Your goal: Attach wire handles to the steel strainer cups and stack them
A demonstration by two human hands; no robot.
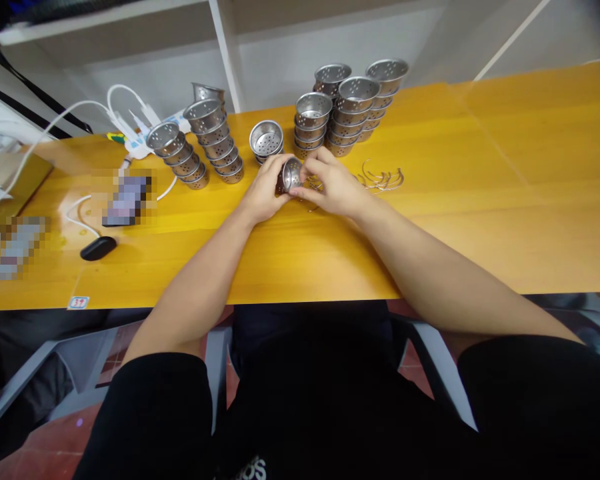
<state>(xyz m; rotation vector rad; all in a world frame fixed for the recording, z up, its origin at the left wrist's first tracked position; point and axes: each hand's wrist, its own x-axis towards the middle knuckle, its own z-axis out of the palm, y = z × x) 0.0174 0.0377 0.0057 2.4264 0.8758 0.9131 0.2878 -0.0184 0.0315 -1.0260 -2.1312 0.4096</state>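
Observation:
My left hand (266, 191) is closed around a small perforated metal cup (293, 175), tilted with its inside facing right. At the cup's rim, the fingers of my right hand (333, 181) are pinched together; whatever lies between them is too small to make out. Several thin curved wires (384, 180) lie loose on the table just right of that hand. Directly behind my left hand stands a short stack of the same cups (267, 139). Part of the held cup is hidden by my fingers.
Tall stacks of perforated cups rise at the back right (357, 100) and back left (207, 123). On the left lie a phone (127, 201), a black oval device (99, 248), white cables and a power strip (141, 143). The yellow table (310, 267) meets a shelf behind.

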